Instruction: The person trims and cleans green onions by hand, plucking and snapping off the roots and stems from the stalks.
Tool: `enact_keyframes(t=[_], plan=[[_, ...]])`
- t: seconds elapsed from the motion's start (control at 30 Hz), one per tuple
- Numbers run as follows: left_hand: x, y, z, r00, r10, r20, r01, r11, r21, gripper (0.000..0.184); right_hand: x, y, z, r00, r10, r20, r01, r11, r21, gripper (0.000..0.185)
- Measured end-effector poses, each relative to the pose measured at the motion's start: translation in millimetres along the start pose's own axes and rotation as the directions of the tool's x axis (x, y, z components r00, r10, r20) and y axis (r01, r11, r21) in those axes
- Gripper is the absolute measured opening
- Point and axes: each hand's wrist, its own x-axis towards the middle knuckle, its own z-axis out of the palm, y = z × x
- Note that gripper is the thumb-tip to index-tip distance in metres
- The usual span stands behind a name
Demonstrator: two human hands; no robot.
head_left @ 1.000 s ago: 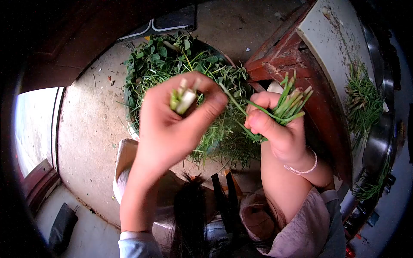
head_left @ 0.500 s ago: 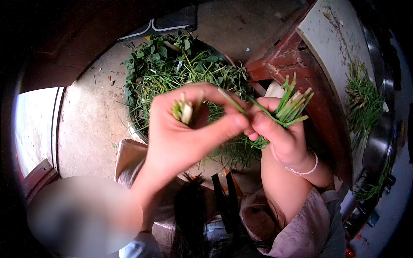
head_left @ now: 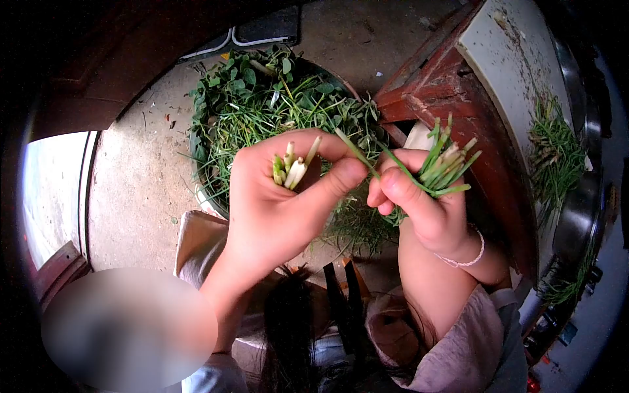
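Below both hands (head_left: 270, 190) (head_left: 426, 196), floor (head_left: 147, 196) (scrap-flecked) borders heaped greens (head_left: 252, 108).

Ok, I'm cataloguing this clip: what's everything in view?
Pale stalks: several, whitish, left hand
Stalk bunch: one, green, right hand
Single stalk: one, green, between hands
Greens heap: one, green, in container
Container: one, colour unclear, on floor
Loose greens: two clumps, green, right
Flat surface: one, white, right
Wooden frame: one, reddish, right
Metal vessel: one, silver, far right
Tubular frame: one, silver, top
Panel: one, brown, upper left
Floor: one, beige, beneath
Bracelet: one, pink, right wrist
Clothing: folds, mauve, bottom
Hair: strands, black, bottom
Hands: two, bare, centre
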Motion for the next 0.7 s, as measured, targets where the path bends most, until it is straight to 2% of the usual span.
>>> enact_keyframes(t=[0.03, 0.2, 0.27, 0.3, 0.37, 0.43, 0.47, 0.53, 0.63, 0.7], plan=[[0.1, 1.3, -1.4, 1.000, -0.008, -0.013, 0.009, 1.000, 0.028, 0.003, -0.1, 0.3, 0.5, 1.000, 0.007, -0.006, -0.006, 0.999, 0.051, 0.014], [0.1, 5.1, -4.7, 0.998, -0.047, -0.050, 0.050, 0.997, 0.057, 0.002, 0.2, 2.7, 1.9, 1.000, -0.022, -0.018, 0.022, 1.000, 0.021, 0.011], [0.7, 6.1, -3.7, 1.000, 0.016, 0.012, -0.016, 1.000, 0.021, 0.003, -0.2, 4.8, 2.1, 0.999, -0.005, -0.051, 0.006, 1.000, 0.016, 0.011], [0.1, 7.2, -2.2, 1.000, 0.015, 0.011, -0.016, 1.000, 0.020, 0.003, -0.4, 8.6, 1.0, 0.998, -0.048, -0.047, 0.047, 0.999, -0.021, 0.011], [-1.8, 11.0, 0.5, 0.997, -0.056, 0.048, 0.059, 0.997, -0.050, 0.003, -0.8, 9.7, 2.0, 0.995, -0.088, -0.039, 0.086, 0.995, -0.057, 0.011], [-0.6, 12.1, -1.2, 0.994, -0.076, 0.079, 0.082, 0.993, -0.086, 0.003, -1.2, 6.4, 4.4, 0.996, -0.044, -0.078, 0.039, 0.997, -0.065, 0.010], [-0.9, 10.5, -1.3, 0.994, -0.076, 0.078, 0.080, 0.995, -0.052, 0.003, -0.8, 6.2, 3.8, 0.996, -0.044, -0.075, 0.039, 0.997, -0.065, 0.010], [-1.2, 7.5, -1.7, 0.994, -0.076, 0.076, 0.078, 0.997, -0.019, 0.003, 0.5, 5.8, 1.3, 0.993, -0.115, 0.038, 0.120, 0.977, -0.178, 0.018], [0.0, 3.9, -2.7, 0.997, -0.045, 0.063, 0.040, 0.996, 0.083, 0.003, 0.6, 4.9, 3.4, 0.993, -0.118, 0.004, 0.117, 0.981, -0.157, 0.020], [1.1, 2.3, -5.1, 0.991, 0.027, 0.130, -0.048, 0.986, 0.162, 0.003, -0.7, 4.7, 2.6, 0.995, -0.096, 0.008, 0.096, 0.986, -0.139, 0.021]])
